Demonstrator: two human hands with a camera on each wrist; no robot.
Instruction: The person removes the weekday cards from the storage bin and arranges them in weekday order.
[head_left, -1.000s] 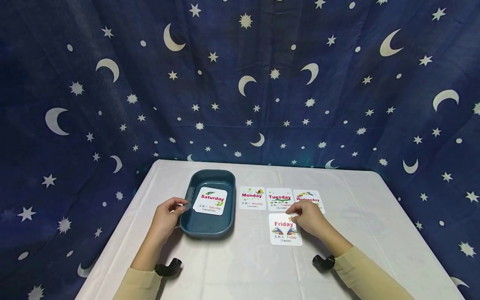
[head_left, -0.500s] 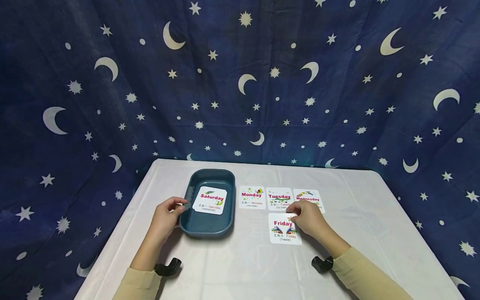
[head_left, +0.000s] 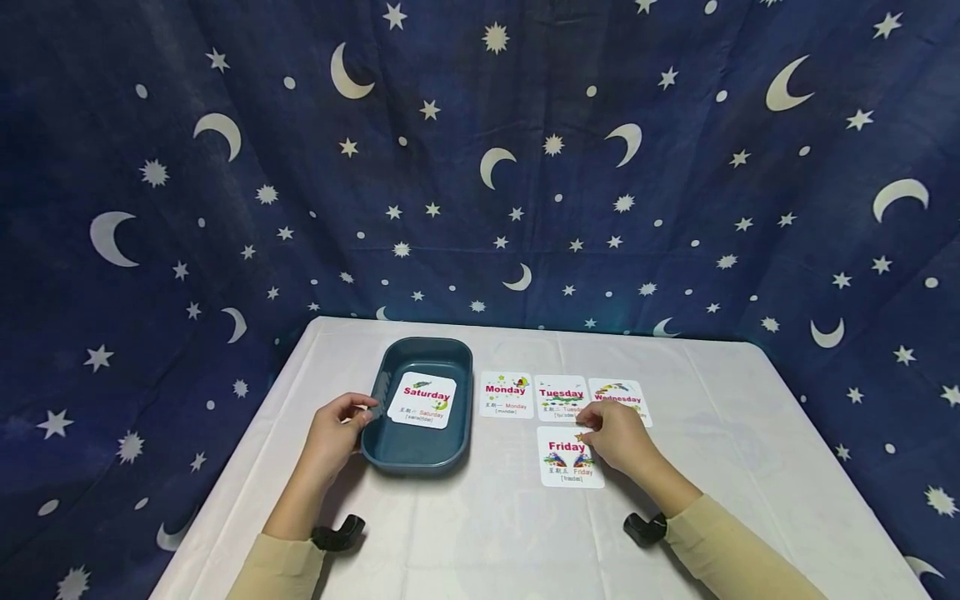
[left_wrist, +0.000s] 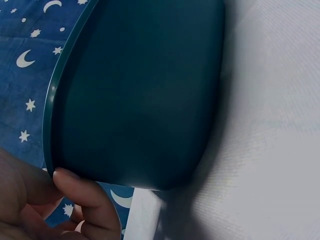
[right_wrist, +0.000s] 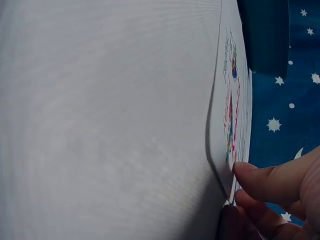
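Note:
A dark teal plastic tray (head_left: 416,458) stands on the left part of the table, with a Saturday card (head_left: 426,410) lying face up in it. At the tray's left side, my left hand (head_left: 330,433) grips the rim between thumb and fingers. My right hand (head_left: 621,437) pinches the upper right corner of the Friday card (head_left: 562,468); in the right wrist view the thumb (right_wrist: 257,177) lies on that card's face. Behind it, a Monday card (head_left: 506,402), a Tuesday card (head_left: 558,392) and a partly covered Wednesday card (head_left: 617,390) lie in a row.
A white cloth covers the table (head_left: 480,542). Behind and beside it hangs a dark blue curtain (head_left: 450,167) printed with moons and stars. A black strap (head_left: 339,533) sits on the left wrist and another black strap (head_left: 645,528) on the right.

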